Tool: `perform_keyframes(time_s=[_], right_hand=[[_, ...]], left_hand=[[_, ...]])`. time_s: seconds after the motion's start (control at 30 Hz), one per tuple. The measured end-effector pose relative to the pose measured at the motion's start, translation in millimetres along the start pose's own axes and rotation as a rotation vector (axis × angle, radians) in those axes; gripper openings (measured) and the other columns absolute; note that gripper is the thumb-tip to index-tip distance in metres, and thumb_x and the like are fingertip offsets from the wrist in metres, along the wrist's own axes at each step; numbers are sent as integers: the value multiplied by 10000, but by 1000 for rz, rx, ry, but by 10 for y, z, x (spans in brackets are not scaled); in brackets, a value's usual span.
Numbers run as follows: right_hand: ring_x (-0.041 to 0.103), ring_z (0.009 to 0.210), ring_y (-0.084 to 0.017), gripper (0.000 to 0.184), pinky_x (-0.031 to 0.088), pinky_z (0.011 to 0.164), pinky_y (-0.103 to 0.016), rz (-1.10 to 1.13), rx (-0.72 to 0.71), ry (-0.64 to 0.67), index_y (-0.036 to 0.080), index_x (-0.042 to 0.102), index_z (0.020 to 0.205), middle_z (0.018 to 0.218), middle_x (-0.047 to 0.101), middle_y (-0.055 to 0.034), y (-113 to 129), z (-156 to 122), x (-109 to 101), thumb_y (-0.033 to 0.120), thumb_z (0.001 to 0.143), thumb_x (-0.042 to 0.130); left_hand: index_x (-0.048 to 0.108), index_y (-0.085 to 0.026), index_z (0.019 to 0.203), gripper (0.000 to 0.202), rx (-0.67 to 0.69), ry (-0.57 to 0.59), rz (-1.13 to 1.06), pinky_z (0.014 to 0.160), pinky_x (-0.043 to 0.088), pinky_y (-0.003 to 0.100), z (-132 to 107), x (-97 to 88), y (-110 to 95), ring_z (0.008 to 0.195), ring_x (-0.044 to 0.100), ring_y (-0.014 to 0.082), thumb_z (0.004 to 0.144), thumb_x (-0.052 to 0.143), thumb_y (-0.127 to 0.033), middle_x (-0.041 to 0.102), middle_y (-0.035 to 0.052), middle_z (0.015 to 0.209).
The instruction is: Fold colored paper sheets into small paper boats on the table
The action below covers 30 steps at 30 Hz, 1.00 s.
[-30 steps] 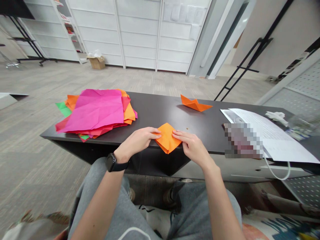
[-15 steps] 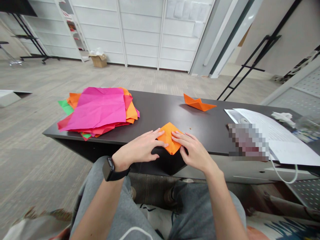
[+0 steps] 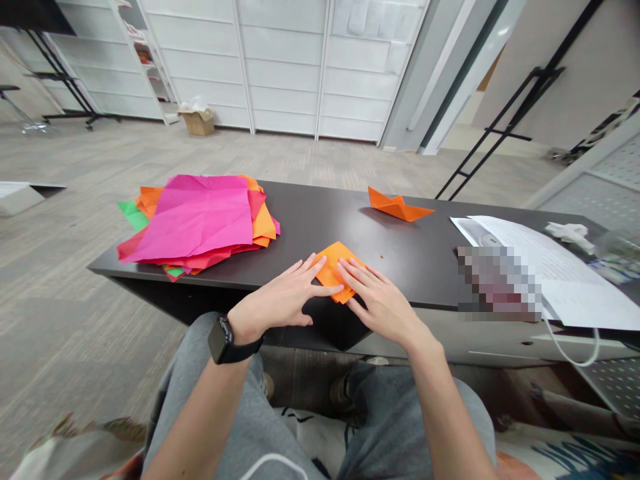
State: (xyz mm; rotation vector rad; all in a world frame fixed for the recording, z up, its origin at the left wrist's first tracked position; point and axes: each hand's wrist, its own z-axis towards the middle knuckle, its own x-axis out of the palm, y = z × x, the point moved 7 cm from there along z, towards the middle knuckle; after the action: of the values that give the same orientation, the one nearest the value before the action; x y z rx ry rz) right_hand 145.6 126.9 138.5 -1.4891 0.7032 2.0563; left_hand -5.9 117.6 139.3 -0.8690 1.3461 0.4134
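Note:
A folded orange paper square [image 3: 334, 262] lies turned like a diamond at the desk's front edge, its near corner reaching over the edge. My left hand [image 3: 286, 295] rests on its left side, fingers stretched out, with one finger laid across the lower part. On the right side of the paper, my right hand [image 3: 376, 299] presses down with extended fingers that cover that corner. Neither hand grips the paper. Farther back on the desk sits a folded orange paper boat [image 3: 400, 208], apart from both hands.
A stack of coloured paper sheets [image 3: 205, 220], pink on top, lies on the left of the dark desk [image 3: 305, 207]. To the right are white printed papers [image 3: 555, 267], a blurred-out object [image 3: 500, 283], a crumpled tissue [image 3: 570, 233] and a white cable [image 3: 575, 363] hanging down.
My right hand's fingers have slid slightly left and up over the folded paper. My left finger now reaches farther right across its lower part. The boat and stack stay put.

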Motion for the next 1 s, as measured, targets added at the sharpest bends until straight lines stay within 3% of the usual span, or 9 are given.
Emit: perform_keyframes(time_s=[0.2,0.43,0.57,0.67,0.77,0.9,1.0], right_hand=[[331,1481,-239,523,323,1194,-502,24,7,22,247,418,1504,1578,397,-50,-14,7,3,270,985,481],[475,1394,-248,494,403,1109,-498,91,39,17,251,497,1441,1506,518,-73,0,30,-65,265,949,548],[500,1372,-257,417,413,1082,-499,125,57,4,252,565,1384,1475,552,-77,-19,24,-83,273,970,515],[528,1344,-239,380,422,1061,-487,166,72,-22,280,604,1338,1422,607,-55,-54,18,-86,236,1009,420],[599,1247,-238,347,452,1000,-462,193,110,-81,294,649,1256,1330,678,-40,-105,19,-87,247,1022,398],[689,1002,-253,307,507,858,-404,236,259,-226,244,684,1155,1114,758,-71,-229,11,-91,311,1013,420],[694,837,-248,272,538,762,-371,307,402,-366,203,698,1058,973,757,-89,-338,-20,-111,348,977,483]], left_hand=[[465,-368,1457,874,21,10,-10,1215,193,539,-5,-11,31,1529,76,367,698,858,-182,84,139,1673],[570,-379,1371,628,66,45,-91,1225,168,525,-59,-41,51,1534,98,330,809,760,-174,129,82,1674],[440,-281,1480,737,47,-57,-123,1225,216,489,-78,-108,67,1518,247,274,814,755,-264,313,117,1626],[562,-211,1382,544,36,-156,-127,1197,309,430,-75,-197,68,1423,432,254,872,686,-356,496,121,1518],[679,-195,1228,329,25,-232,-102,1112,418,384,-43,-272,58,1254,571,232,950,578,-338,620,102,1355],[706,-184,1083,272,5,-326,-57,933,511,339,43,-295,67,1030,628,200,1008,452,-242,683,71,1096],[669,-183,1071,253,-47,-414,-91,885,517,331,110,-280,108,975,635,195,1014,424,-212,693,56,1017]])
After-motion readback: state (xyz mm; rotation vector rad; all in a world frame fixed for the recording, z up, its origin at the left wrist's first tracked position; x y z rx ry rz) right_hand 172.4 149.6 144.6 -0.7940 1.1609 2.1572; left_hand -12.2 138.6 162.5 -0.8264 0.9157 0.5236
